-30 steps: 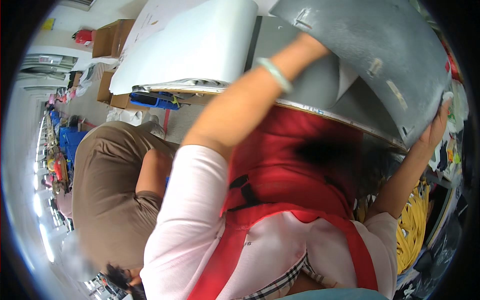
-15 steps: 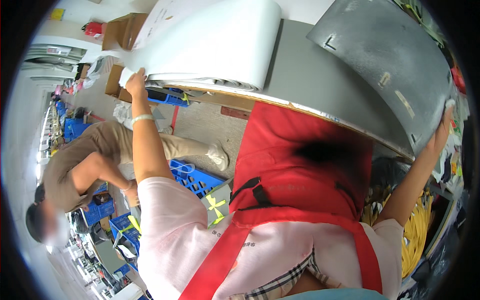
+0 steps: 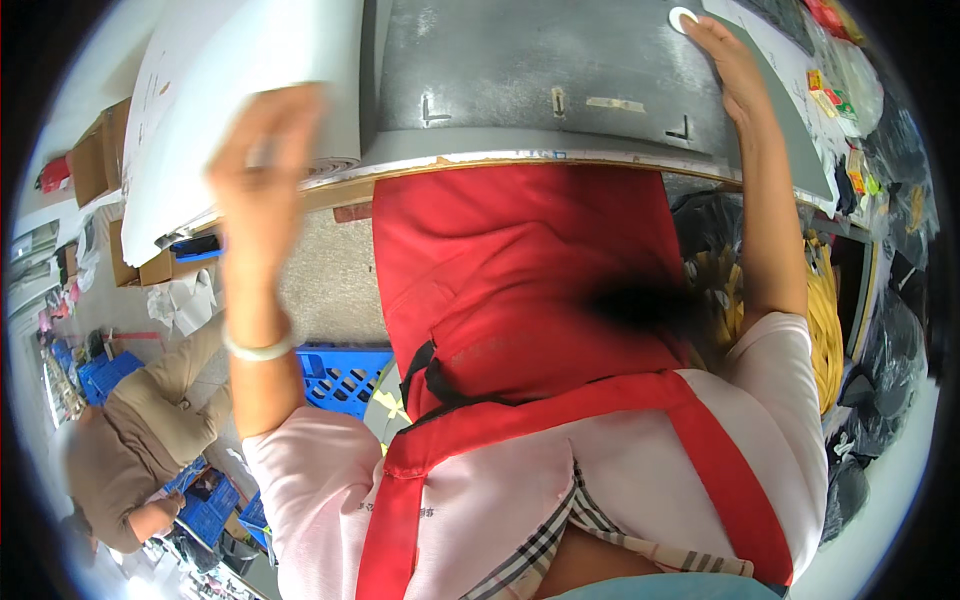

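The left hand (image 3: 262,165) is raised and motion-blurred against the curled edge of the white sheet roll (image 3: 240,110); whether its grip is closed on that edge or only pressing it cannot be told through the blur. The right hand (image 3: 728,62) lies open and flat on the grey sheet (image 3: 540,85), its fingertips beside a small white disc (image 3: 683,18) near the far corner. The grey sheet spreads between the two hands on the desk (image 3: 330,195), with the white roll resting on its left part, just beyond the left hand. Judged from this, the step in hand looks like spreading or positioning sheet material, one hand steadying the grey sheet while the other handles the white roll; the next move would call for a firm hold on the roll's edge and steady pressure at the right. The near desk edge runs just below both hands, against the red apron (image 3: 520,290). Left of the left hand, beyond the desk, are cardboard boxes (image 3: 95,165), a blue crate (image 3: 340,372) and a crouching person (image 3: 150,430), so room there is limited; yellow cables (image 3: 825,320) hang below the right arm.
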Motion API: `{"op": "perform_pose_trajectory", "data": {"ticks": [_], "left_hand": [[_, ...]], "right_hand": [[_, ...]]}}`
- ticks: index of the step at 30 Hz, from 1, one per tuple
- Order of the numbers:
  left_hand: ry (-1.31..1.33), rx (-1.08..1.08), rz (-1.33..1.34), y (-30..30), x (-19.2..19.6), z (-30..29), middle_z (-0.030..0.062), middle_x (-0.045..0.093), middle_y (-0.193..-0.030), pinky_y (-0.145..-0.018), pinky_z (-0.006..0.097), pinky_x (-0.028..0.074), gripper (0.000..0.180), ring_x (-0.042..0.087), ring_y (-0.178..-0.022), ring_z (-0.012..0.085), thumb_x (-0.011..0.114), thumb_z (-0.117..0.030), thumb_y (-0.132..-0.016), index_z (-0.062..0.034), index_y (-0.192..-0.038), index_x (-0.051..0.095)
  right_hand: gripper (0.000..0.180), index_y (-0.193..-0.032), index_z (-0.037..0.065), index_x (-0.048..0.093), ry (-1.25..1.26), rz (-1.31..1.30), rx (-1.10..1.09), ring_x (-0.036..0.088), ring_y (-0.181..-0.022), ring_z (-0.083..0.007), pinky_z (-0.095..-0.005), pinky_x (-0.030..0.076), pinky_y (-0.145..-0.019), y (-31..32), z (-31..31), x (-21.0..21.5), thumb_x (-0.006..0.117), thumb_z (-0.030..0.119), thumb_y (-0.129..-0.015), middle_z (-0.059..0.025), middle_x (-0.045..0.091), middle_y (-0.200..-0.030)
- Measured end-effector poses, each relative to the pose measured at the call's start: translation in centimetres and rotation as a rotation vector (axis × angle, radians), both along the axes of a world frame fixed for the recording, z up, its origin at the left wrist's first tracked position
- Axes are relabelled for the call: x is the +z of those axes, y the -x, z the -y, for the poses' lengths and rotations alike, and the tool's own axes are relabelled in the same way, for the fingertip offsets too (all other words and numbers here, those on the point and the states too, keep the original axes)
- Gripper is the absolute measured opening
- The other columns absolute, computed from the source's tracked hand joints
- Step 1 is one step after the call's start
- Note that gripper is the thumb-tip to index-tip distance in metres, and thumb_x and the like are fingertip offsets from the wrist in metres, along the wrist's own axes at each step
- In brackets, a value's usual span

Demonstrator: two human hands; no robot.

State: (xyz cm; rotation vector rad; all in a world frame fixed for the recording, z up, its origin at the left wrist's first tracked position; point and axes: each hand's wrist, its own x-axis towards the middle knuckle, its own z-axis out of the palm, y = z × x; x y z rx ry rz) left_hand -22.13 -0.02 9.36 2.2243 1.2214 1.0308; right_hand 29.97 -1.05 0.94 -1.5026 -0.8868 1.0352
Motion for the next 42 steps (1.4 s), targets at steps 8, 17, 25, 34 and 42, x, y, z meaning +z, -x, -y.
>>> {"op": "perform_pose_trajectory", "data": {"ticks": [8, 17, 25, 34, 42], "left_hand": [[-0.017, -0.231, -0.380, -6.7, -5.7, 1.1, 0.0143, 0.066, -0.109, -0.094, 0.041, 0.051, 0.038, 0.062, -0.106, 0.0340, 0.080, -0.021, -0.081, -0.0016, -0.113, 0.072], [0.085, -0.271, -0.333, -7.6, -6.2, 1.4, 0.0114, 0.068, -0.102, -0.086, 0.041, 0.053, 0.030, 0.064, -0.099, 0.0327, 0.080, -0.017, -0.080, -0.0018, -0.105, 0.074], [-0.006, -0.240, -0.296, -7.4, -6.9, 1.9, 0.0097, 0.069, -0.099, -0.082, 0.040, 0.053, 0.025, 0.064, -0.094, 0.0307, 0.080, -0.017, -0.081, -0.0026, -0.100, 0.074], [-0.041, -0.230, -0.305, -6.8, -7.4, 2.0, 0.0091, 0.068, -0.094, -0.079, 0.039, 0.053, 0.023, 0.064, -0.089, 0.0295, 0.080, -0.018, -0.080, -0.0026, -0.095, 0.074], [-0.141, -0.243, -0.289, -7.2, -7.6, 2.1, 0.0088, 0.068, -0.090, -0.078, 0.039, 0.053, 0.020, 0.065, -0.086, 0.0292, 0.080, -0.018, -0.081, -0.0032, -0.092, 0.073]], "right_hand": [[0.038, -0.111, 0.008, 0.074, 0.010, 0.651, -0.069, 0.061, -0.094, -0.0097, -0.0252, 0.044, -0.088, 1.2, 3.4, -0.2, 0.076, 0.040, -0.091, 0.0016, 0.070, -0.100], [0.024, -0.109, 0.006, 0.071, 0.002, 0.672, -0.045, 0.062, -0.086, -0.0102, -0.0250, 0.048, -0.080, 3.7, 5.6, 0.8, 0.071, 0.027, -0.096, 0.0001, 0.070, -0.093], [0.012, -0.097, 0.005, 0.068, -0.038, 0.185, -0.094, 0.058, -0.078, -0.0061, -0.0204, 0.045, -0.070, 2.9, 5.8, -0.2, 0.069, 0.017, -0.097, 0.0039, 0.065, -0.085], [0.009, -0.094, 0.007, 0.067, -0.091, 0.116, -0.027, 0.060, -0.080, -0.0064, -0.0210, 0.048, -0.074, 3.9, 5.4, 0.1, 0.070, 0.015, -0.097, 0.0022, 0.066, -0.087], [0.009, -0.094, 0.005, 0.066, -0.074, 0.088, -0.049, 0.064, -0.083, -0.0087, -0.0219, 0.051, -0.077, 2.9, 5.5, -0.6, 0.069, 0.013, -0.097, -0.0009, 0.069, -0.090]]}}
